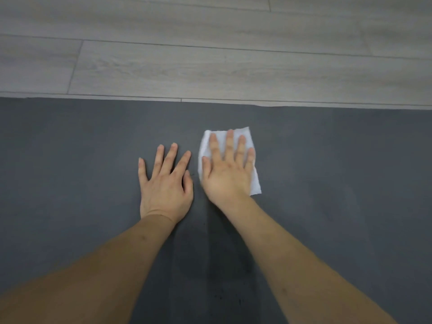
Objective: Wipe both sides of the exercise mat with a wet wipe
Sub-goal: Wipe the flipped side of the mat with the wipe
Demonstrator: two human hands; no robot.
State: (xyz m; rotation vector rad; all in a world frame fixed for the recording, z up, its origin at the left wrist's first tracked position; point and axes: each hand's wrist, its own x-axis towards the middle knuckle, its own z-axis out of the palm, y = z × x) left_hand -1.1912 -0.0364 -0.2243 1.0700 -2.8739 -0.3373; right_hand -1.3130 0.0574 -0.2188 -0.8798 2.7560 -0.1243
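Wood floor (210, 54) | dark grey mat (70, 160) | right hand (228, 170) flat on white wipe (256, 183) | left hand (164, 183) splayed

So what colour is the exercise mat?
Dark grey exercise mat, plain, seen in the head view.

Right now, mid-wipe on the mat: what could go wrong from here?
1. The right hand presses the wet wipe with flat fingers, not gripping it; the wipe could bunch or slip out on a stroke.
2. The left hand rests flat on the exercise mat, so the patch under it may go unwiped.
3. The mat's far edge sits loose on the wooden floor; hard strokes might shift it.
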